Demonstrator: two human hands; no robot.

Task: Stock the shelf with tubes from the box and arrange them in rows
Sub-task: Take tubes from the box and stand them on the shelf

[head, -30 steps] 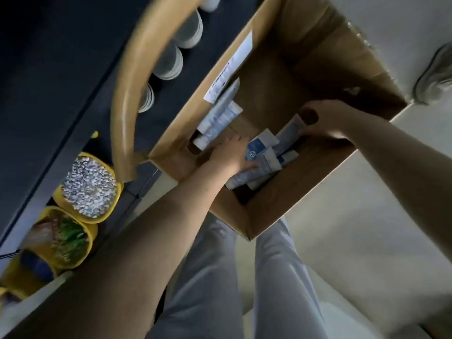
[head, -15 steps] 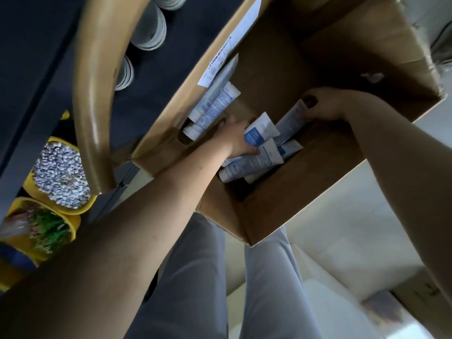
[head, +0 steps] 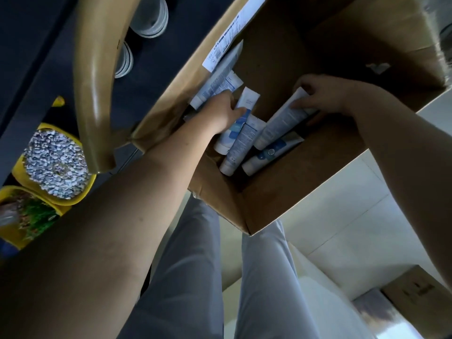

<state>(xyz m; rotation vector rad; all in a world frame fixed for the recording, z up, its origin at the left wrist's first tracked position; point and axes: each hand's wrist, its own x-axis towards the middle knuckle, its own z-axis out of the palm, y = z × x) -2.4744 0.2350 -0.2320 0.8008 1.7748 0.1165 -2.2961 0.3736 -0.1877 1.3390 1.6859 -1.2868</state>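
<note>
Far out to the left of the left hand (head: 217, 113): a yellow tub (head: 78, 195) heaped with pale pebbles, and lower left of it a second yellow tub (head: 12, 237) with something green inside

Next, between those tubs and the left wrist, a curved wooden chair rail (head: 97, 81), glossy, sweeping downward. Behind it the dark shelf (head: 36, 45), with white round lids (head: 149, 18) in a line well above the hand

Now into the cardboard box (head: 305, 187), both hands down inside it. On the flap above the left hand, a white shipping label (head: 230, 37) with a barcode and fine print, too small to read. Just beyond the left knuckles, leaning on the box wall, two white tubes with blue print (head: 220, 81), text blurred

Left hand next: thumb and fingers wrapped round a white tube with a blue band (head: 248, 100), crimped end up past the fingertips, cap down below the wrist. Touching it on the right, a tube covered in small print (head: 242, 143), illegible, cap toward the camera

Between the hands and lower, a tube with a round emblem (head: 270, 152) on a blue patch, lettering not readable

Over to the right hand (head: 327, 94): fingers and thumb pinching the crimped end of a long white tube (head: 281, 121), slanted across the emblem tube, grey print on its face unreadable

Below both forearms, grey trousers (head: 190, 265). Down right of the right forearm, pale floor tiles (head: 354, 228) and the corner of a second carton (head: 415, 289)
</note>
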